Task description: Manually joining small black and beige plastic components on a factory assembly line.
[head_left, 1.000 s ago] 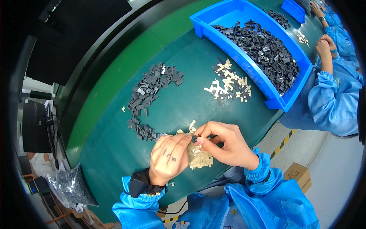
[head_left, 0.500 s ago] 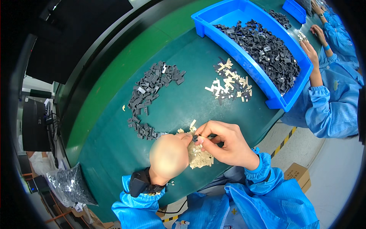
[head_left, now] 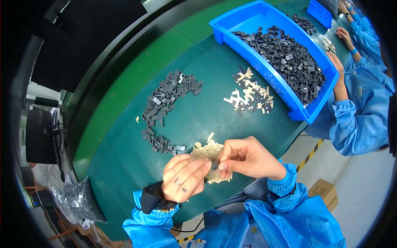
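My left hand (head_left: 186, 175) and my right hand (head_left: 252, 159) meet above a pile of small cream-coloured pieces (head_left: 217, 177). Both have thumb and fingers pinched together. A small dark plastic part (head_left: 214, 165), blurred and mostly covered by fingers, sits between the right fingertips, close against the left ones. What the left fingertips grip is hidden. A curved row of small black plastic parts (head_left: 168, 90) lies on the green table to the left, its near end beside my left hand. Beyond my right hand is a mixed heap of cream and black pieces (head_left: 250, 93).
A large blue bin (head_left: 256, 56) full of black parts stands at the far right. Co-workers in blue sleeves (head_left: 345, 111) sit along the right edge. A plastic bag of dark parts (head_left: 78, 200) lies at the lower left, and a cardboard box (head_left: 324, 193) stands on the floor.
My left hand has turned, its knuckles now showing, and both hands have shifted slightly nearer with the dark part. More of the cream pile shows behind the fingers.
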Action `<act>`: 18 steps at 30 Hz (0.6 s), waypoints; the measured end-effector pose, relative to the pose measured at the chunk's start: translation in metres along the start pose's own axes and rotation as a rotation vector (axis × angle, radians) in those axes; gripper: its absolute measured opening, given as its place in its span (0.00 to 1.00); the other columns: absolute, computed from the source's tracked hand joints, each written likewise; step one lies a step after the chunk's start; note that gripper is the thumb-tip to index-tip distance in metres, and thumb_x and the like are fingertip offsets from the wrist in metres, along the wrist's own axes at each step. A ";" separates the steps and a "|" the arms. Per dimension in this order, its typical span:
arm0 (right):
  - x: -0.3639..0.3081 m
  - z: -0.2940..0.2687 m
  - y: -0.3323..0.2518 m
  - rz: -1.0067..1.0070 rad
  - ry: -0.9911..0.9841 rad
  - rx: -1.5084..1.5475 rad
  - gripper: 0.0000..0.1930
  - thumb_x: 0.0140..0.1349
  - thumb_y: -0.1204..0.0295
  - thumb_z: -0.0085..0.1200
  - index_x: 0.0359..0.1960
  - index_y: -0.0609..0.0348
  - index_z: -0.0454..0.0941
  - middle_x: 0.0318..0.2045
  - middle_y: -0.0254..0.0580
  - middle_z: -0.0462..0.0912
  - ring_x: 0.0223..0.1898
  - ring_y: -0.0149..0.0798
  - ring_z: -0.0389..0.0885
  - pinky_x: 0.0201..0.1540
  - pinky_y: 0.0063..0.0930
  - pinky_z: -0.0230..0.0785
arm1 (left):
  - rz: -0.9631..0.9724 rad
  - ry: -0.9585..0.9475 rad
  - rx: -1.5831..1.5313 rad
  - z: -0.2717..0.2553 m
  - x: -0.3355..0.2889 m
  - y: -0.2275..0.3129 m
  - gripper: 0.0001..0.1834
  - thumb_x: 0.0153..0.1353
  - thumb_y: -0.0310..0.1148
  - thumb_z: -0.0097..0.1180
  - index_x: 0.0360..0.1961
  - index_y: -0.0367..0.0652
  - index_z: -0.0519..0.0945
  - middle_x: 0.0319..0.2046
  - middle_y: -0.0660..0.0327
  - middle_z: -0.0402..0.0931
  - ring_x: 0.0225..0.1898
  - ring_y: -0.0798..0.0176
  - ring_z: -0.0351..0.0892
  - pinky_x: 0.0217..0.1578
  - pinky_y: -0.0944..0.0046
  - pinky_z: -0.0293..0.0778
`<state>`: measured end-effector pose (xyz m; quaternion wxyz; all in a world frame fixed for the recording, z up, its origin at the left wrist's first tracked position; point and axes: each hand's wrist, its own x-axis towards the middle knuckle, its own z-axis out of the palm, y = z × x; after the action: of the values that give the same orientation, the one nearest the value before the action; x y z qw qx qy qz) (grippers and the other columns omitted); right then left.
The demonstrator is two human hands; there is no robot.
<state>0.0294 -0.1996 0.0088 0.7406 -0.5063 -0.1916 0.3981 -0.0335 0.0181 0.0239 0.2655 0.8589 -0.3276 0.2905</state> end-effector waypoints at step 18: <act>0.000 0.008 0.010 -0.676 0.360 -0.485 0.09 0.52 0.83 0.69 0.36 0.60 0.88 0.34 0.41 0.85 0.30 0.31 0.83 0.32 0.23 0.76 | -0.523 0.101 -0.367 0.006 0.003 0.014 0.08 0.54 0.14 0.63 0.34 0.35 0.82 0.34 0.51 0.84 0.34 0.58 0.85 0.39 0.62 0.80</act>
<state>0.0199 -0.1932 0.0030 0.7104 -0.6353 -0.3023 -0.0170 -0.0394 0.0043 0.0260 0.4976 0.8363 -0.1290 0.1909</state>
